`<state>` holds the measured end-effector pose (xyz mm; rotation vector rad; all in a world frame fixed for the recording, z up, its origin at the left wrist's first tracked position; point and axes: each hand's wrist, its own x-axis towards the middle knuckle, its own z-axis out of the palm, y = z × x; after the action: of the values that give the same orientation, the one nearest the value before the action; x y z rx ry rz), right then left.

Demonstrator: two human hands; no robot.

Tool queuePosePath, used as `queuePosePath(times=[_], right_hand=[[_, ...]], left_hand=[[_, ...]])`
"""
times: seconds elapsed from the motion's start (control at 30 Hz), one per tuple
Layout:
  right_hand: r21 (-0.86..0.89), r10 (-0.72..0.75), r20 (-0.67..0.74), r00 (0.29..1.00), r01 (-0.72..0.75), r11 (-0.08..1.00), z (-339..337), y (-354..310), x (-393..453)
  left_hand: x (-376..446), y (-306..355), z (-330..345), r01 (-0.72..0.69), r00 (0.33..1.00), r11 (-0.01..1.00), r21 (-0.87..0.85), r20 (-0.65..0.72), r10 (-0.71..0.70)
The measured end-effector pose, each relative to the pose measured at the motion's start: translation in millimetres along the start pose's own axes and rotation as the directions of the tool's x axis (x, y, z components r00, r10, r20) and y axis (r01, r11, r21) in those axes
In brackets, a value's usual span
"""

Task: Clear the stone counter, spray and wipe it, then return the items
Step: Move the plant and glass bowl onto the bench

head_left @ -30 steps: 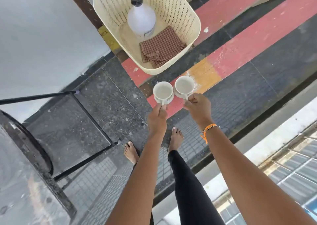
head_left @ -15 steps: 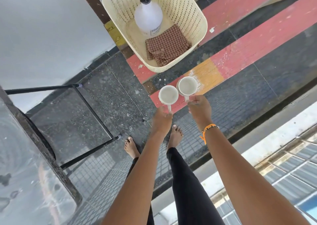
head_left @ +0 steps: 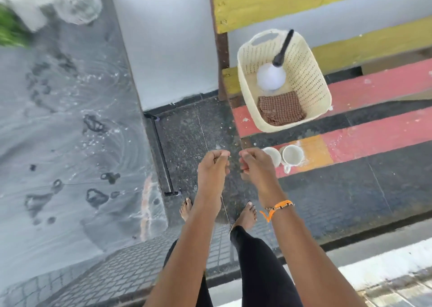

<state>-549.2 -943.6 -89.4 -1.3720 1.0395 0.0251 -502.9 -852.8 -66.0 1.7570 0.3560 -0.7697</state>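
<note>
Stone counter (head_left: 58,131) wet and blurred at left; both hands (head_left: 214,166) (head_left: 254,164) loosely curled, empty; near cup (head_left: 272,155) half hidden.

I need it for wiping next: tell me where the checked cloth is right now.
In the head view, upper right: the checked cloth lies folded in the cream basket on the painted bench, just in front of the white spray bottle, beyond the two cups.

Left of the hands, a grey polished stone counter (head_left: 58,131) carries dark wet patches and a blurred clear glass item (head_left: 77,7) at its far end. Right of the hands, a painted red, yellow and black bench (head_left: 374,128) holds 2 white ceramic cups (head_left: 292,155) and, beyond them, a cream perforated plastic basket (head_left: 311,77).
</note>
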Motion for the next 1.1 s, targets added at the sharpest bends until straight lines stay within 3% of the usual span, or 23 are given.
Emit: queuePosePath(times=[0.17, 0.5, 0.67, 0.8, 0.9, 1.1], right_hand=[[-0.026, -0.154, 0.174, 0.973, 0.161, 0.987, 74, -64, -18], [-0.147, -0.295, 0.308, 0.904, 0.352, 0.924, 247, -151, 0], [-0.401, -0.522, 0.269, 0.809, 0.587, 0.703, 317, -192, 40], [-0.588, -0.593, 0.377, 0.712, 0.679, 0.440, 355, -206, 65], [-0.672, -0.562, 0.428, 0.708, 0.665, 0.325, 370, -210, 81], [-0.756, -0.533, 0.424, 0.732, 0.610, 0.237, 375, -233, 109]], left_hand=[[-10, 48, -81, -0.144, 0.985, 0.956, -0.255, -0.132, 0.113], [61, 113, -252, -0.258, 0.931, 0.881, -0.396, -0.345, 0.117], [125, 138, -299, -0.168, 0.963, 0.905, -0.391, -0.262, 0.066], [172, 162, -319, -0.105, 0.973, 0.898, -0.428, -0.230, 0.004], [198, 181, -326, -0.097, 0.977, 0.853, -0.512, -0.214, -0.017], [225, 212, -339, -0.128, 0.984, 0.677, -0.724, -0.176, -0.002]])
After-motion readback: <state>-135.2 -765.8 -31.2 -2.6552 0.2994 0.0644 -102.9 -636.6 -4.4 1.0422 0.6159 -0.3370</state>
